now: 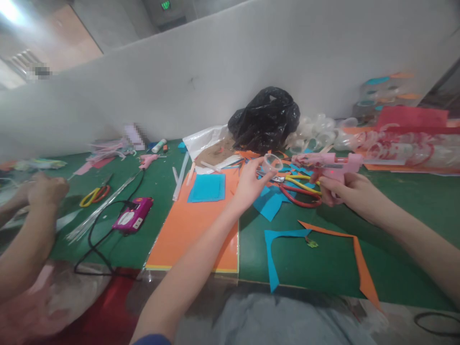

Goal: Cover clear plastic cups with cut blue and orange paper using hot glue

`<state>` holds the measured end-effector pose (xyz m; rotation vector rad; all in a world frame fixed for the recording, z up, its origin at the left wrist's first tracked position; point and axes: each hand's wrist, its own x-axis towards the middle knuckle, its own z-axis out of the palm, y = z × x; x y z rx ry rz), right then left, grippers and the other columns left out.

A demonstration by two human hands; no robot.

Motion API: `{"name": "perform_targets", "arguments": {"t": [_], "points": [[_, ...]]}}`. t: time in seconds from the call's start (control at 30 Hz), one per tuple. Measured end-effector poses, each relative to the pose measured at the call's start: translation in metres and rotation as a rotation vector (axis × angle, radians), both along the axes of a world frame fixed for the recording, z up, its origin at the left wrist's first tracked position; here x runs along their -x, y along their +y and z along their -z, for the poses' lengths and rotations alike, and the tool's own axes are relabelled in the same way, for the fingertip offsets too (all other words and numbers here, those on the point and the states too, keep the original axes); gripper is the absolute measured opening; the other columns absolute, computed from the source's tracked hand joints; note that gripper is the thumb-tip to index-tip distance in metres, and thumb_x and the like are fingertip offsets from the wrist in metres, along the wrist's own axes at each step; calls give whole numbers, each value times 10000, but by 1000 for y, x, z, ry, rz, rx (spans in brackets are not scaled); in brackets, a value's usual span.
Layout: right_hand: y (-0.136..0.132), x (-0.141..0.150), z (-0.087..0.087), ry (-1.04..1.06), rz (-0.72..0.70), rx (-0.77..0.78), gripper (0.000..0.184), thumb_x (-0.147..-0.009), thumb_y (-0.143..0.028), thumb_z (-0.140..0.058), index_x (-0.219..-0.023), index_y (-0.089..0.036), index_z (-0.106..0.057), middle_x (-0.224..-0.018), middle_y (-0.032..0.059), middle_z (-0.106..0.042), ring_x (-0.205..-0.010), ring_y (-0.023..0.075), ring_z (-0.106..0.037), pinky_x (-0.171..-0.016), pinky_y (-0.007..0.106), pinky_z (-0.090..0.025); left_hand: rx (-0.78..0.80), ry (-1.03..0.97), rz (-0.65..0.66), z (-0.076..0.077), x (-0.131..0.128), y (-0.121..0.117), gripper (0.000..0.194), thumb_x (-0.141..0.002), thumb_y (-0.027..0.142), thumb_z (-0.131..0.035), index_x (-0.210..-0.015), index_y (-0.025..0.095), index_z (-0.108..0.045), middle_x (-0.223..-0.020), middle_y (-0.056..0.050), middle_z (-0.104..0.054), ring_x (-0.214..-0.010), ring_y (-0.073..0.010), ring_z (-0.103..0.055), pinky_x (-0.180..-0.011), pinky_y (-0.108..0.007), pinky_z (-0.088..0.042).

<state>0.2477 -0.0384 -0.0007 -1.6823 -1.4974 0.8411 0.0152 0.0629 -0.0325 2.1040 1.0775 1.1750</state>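
Observation:
My left hand (250, 183) is raised over the green table (334, 258) and pinches a small clear plastic cup (272, 163) at its rim. My right hand (339, 188) is wrapped round the grip of a pink glue gun (328, 164), whose nozzle points left toward the cup. Below the two hands lie scissors (300, 189) with red and yellow handles, on blue paper scraps (270, 203). An orange sheet (196, 225) with a blue square (207, 187) on it lies left of my left forearm.
A black plastic bag (265, 117) and a pile of clear cups (318, 132) sit by the white wall. Another person's hands (45, 191) work at the far left, near yellow scissors (94, 195), a magenta glue gun (133, 215) with black cable, and glue sticks (179, 179). Orange and blue offcuts (361, 261) lie at the front.

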Motion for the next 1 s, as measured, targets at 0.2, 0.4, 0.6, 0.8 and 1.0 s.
{"name": "perform_targets", "arguments": {"t": [0.2, 0.4, 0.6, 0.8, 1.0], "points": [[2, -1, 6, 3, -98, 26, 722, -699, -898, -513, -426, -230, -527, -480, 49, -571, -504, 145, -465, -576, 317, -399, -88, 78, 51, 5, -4, -1, 317, -891, 259, -752, -1182, 189, -651, -1158, -89, -719, -1083, -230, -635, -971, -379, -489], [3, -2, 6, 46, -101, 21, 707, -706, -881, -551, -430, -230, -532, -450, 39, -553, -468, 134, -447, -548, 314, -383, -92, 106, 95, 5, -6, -4, 341, -914, 263, -730, -1234, 189, -635, -1191, -101, -705, -1128, -231, -624, -952, -377, -501], [3, -2, 6, 18, -117, 19, 692, -732, -857, -533, -436, -231, -525, -456, 43, -554, -468, 133, -454, -553, 316, -391, -96, 124, 91, 6, -6, -3, 356, -920, 306, -726, -1243, 191, -631, -1195, -101, -692, -1144, -228, -617, -947, -372, -500], [3, -2, 8, 11, -122, 19, 692, -755, -851, -530, -447, -231, -522, -456, 41, -548, -469, 136, -448, -545, 316, -395, -82, 128, 94, 4, -6, -5, 359, -932, 313, -710, -1259, 189, -629, -1209, -106, -693, -1154, -233, -609, -936, -364, -498], [4, -3, 9, 29, -139, 8, 703, -755, -867, -525, -454, -232, -523, -460, 41, -555, -475, 143, -449, -544, 319, -400, -73, 164, 78, 1, -6, -6, 326, -945, 324, -694, -1249, 220, -640, -1189, -88, -696, -1112, -231, -619, -899, -351, -492]]}}
